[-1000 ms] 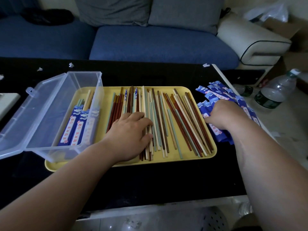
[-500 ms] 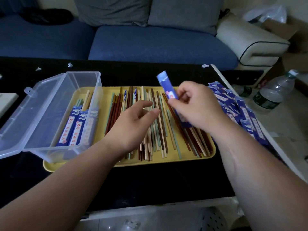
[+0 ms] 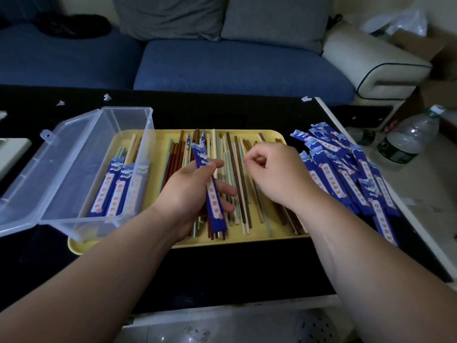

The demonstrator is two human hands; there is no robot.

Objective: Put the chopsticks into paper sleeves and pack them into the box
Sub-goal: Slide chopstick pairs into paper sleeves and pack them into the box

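The left hand (image 3: 190,191) grips a blue paper sleeve (image 3: 210,191) over the loose chopsticks (image 3: 237,174) on the yellow tray (image 3: 272,237). The right hand (image 3: 274,174) is curled above them; I cannot tell whether it holds anything. Spare sleeves (image 3: 346,169) lie right of the tray on the bench (image 3: 222,263), and the open clear box (image 3: 74,169) at the left holds wrapped pairs (image 3: 116,189).

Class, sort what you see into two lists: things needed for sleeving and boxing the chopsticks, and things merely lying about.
Job: loose chopsticks, yellow tray, paper sleeve held in the left hand, sleeve pile, clear box, sleeved pairs inside it.
Lying about: water bottle, paper scraps, sofa cushions.
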